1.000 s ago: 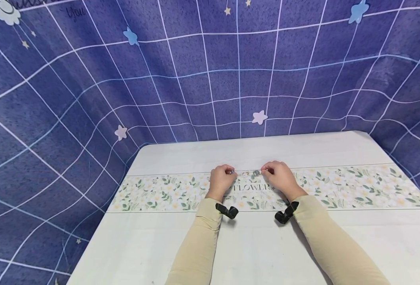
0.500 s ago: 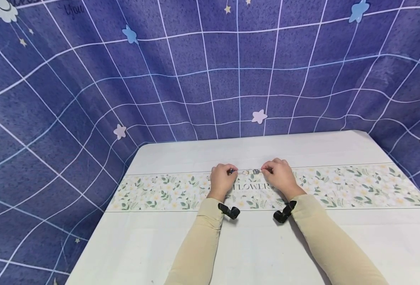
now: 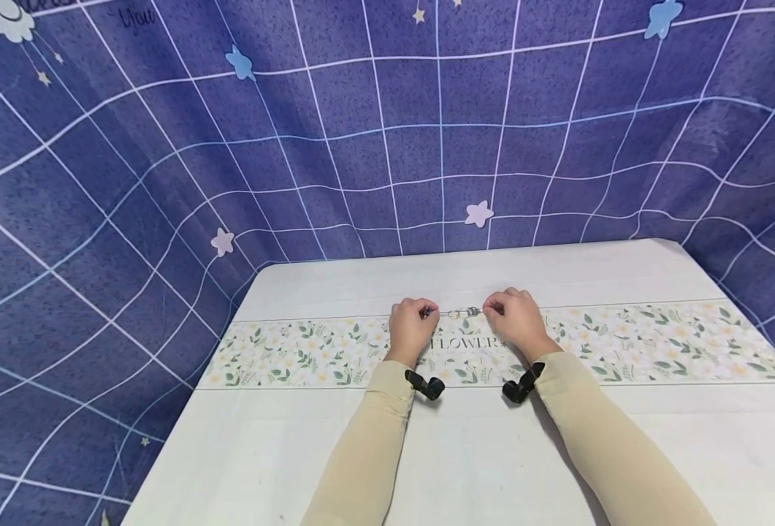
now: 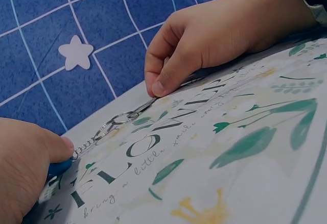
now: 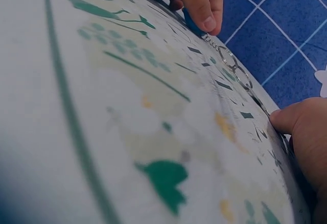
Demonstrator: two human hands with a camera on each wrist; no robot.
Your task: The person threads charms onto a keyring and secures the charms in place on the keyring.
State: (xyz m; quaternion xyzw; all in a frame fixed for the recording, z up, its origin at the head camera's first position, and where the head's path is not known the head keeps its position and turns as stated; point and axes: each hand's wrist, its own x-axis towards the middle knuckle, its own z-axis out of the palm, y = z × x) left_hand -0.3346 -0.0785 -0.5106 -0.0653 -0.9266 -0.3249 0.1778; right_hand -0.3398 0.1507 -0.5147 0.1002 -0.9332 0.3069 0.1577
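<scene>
A silver keychain is stretched between the two hands, low over the floral runner. My left hand [image 3: 413, 326] pinches its left end, where a blue fob [image 4: 60, 168] shows partly under the fingers. From there a short chain [image 4: 86, 146] leads to linked metal rings [image 5: 242, 77]. My right hand [image 3: 515, 321] pinches the far end of a flat metal key [image 4: 145, 105] hanging on the rings; its tip is hidden by the thumb and finger. In the head view the key's grey head [image 3: 472, 311] shows just left of the right fingertips.
A runner [image 3: 321, 354] printed with flowers and the word FLOWER crosses the white table [image 3: 466, 453]. Behind and to the left hangs a blue curtain [image 3: 334, 161] with white grid lines and stars. Black wrist cameras [image 3: 433, 388] sit at both cuffs.
Both hands have moved slightly away from the body, carrying the keychain toward the runner's far edge. The key has turned from flat-looking to more edge-on, and the grips stay the same.
</scene>
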